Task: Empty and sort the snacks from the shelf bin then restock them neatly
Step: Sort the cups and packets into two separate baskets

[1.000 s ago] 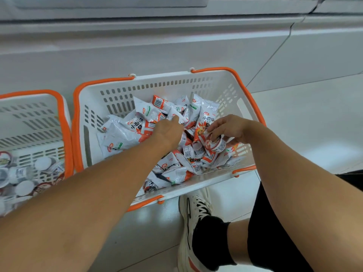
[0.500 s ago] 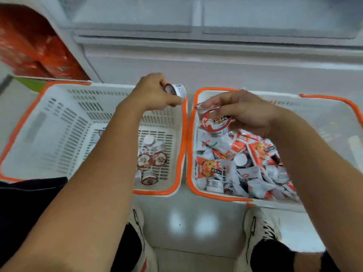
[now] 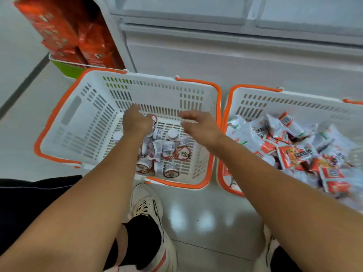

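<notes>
Over the left basket (image 3: 78,122) both hands hover — the left hand (image 3: 137,122) with fingers curled downward, a small cup (image 3: 154,119) showing right beside them, though whether they grip it I cannot tell; the right hand (image 3: 198,126) has fingers spread apart, holding nothing. Below them, small snack cups (image 3: 167,152) cluster toward the basket's near right corner. Just beside it on the floor, the right basket (image 3: 255,103) is heaped with snack packets (image 3: 290,146) — orange and white.
</notes>
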Tool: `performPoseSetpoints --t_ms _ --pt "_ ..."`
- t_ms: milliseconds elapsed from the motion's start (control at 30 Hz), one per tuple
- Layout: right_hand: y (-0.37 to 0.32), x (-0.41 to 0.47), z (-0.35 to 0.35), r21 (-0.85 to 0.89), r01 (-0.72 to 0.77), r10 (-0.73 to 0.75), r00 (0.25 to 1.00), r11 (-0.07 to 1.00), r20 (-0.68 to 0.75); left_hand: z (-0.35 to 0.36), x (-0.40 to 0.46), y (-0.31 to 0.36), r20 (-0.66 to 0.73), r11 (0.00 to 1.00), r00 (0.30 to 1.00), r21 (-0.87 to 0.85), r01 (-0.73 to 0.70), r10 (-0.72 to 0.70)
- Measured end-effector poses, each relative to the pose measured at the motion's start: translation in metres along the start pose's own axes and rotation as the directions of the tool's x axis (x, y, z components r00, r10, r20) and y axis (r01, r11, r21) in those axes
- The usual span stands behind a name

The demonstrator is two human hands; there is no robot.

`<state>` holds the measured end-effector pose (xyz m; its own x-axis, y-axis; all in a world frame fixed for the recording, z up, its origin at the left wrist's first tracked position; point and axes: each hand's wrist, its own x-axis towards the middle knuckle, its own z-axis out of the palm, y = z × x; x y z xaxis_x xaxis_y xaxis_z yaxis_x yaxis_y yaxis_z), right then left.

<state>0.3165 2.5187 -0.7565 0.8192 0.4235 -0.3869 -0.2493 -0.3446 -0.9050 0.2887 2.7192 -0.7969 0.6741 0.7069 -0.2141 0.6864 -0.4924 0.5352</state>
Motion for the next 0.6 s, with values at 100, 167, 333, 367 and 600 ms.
performPoseSetpoints --t_ms 100,167,333,367,600 --pt "-0.022 -0.014 -0.128 0.014 0.049 -0.044 0.960 0.999 -0.276 0.017 -0.038 0.082 -0.226 0.847 0.870 -0.220 -0.484 0.439" --pt "-0.011 -0.031 -0.224 -0.144 -0.159 0.070 0.871 0.977 -0.487 0.041 -0.079 0.137 -0.179 0.666 0.720 -0.282 -0.691 0.671" --pt "0.084 -0.082 -0.313 -0.609 -0.555 0.459 0.826 0.567 -0.327 0.137 -0.191 0.207 0.512 0.449 0.264 -0.277 -0.850 0.817" --pt "0.103 -0.086 -0.307 -0.744 -0.454 0.420 0.871 0.490 -0.255 0.155 -0.208 0.210 0.590 0.413 0.195 -0.260 -0.873 0.783" --pt "0.179 -0.107 -0.311 -0.980 -0.182 0.298 0.942 0.077 -0.152 0.246 -0.253 0.197 0.885 0.027 0.029 0.019 -0.999 0.465"
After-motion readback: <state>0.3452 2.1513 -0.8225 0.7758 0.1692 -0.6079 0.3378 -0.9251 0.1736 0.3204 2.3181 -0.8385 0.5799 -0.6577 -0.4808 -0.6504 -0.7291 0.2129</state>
